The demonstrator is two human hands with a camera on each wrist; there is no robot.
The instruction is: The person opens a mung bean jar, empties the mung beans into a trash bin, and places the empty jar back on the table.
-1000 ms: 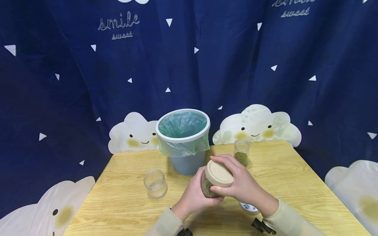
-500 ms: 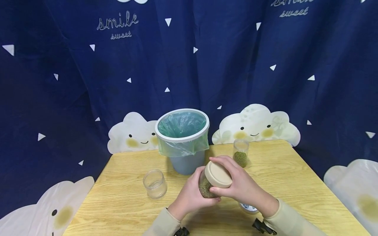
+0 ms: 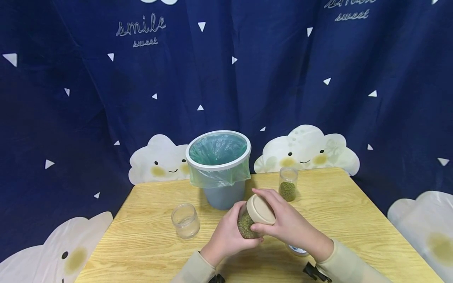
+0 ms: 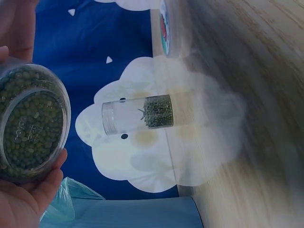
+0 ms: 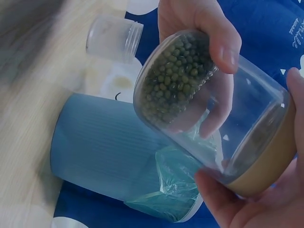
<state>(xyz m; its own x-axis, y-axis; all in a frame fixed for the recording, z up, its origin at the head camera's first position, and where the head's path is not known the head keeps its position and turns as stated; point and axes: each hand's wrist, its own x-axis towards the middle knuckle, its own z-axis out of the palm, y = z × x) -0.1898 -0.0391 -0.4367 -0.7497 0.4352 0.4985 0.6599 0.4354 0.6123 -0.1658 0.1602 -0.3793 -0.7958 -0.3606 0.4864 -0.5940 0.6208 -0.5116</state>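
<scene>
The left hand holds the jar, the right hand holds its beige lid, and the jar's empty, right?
No, the jar isn't empty: the right wrist view shows green beans in it. The left hand holds it, and the right hand holds the beige lid.

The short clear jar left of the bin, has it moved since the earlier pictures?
No: in the head view, the short clear jar keeps the same place against the bin.

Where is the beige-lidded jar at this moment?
In the head view, the beige-lidded jar is tilted in front of the bin, slightly right of it, with its body in the left grip and its lid in the right grip.
</scene>
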